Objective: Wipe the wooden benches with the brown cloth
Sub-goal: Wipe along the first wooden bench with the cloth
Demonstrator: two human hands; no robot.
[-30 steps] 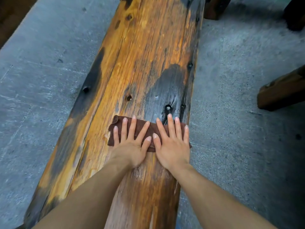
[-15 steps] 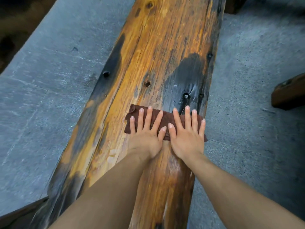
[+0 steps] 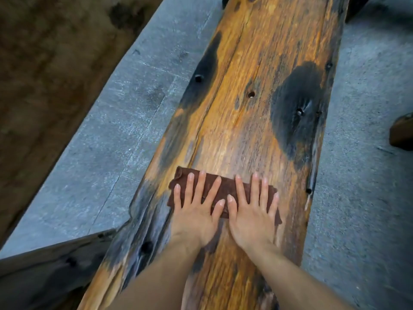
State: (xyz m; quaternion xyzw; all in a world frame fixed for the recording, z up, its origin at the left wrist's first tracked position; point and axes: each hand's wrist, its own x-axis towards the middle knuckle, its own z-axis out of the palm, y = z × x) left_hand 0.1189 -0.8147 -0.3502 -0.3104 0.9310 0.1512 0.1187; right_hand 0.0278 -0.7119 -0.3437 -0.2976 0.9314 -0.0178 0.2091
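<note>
A long wooden bench (image 3: 252,108), orange-brown with black scorched patches and small holes, runs from the near edge up to the top of the view. A folded brown cloth (image 3: 225,189) lies flat across it. My left hand (image 3: 196,209) presses on the cloth's left half with straight, spread fingers. Beside it, thumbs nearly touching, my right hand (image 3: 252,211) presses flat on the right half. Much of the cloth is hidden under both palms.
Grey concrete floor (image 3: 116,139) lies on both sides of the bench. A dark wooden piece (image 3: 44,271) juts in at the lower left. The end of another wooden bench (image 3: 402,133) shows at the right edge. Brown ground fills the upper left.
Both hands have slid the cloth back along the bench toward me; the black knot patch that was at my fingertips now lies well beyond them.
</note>
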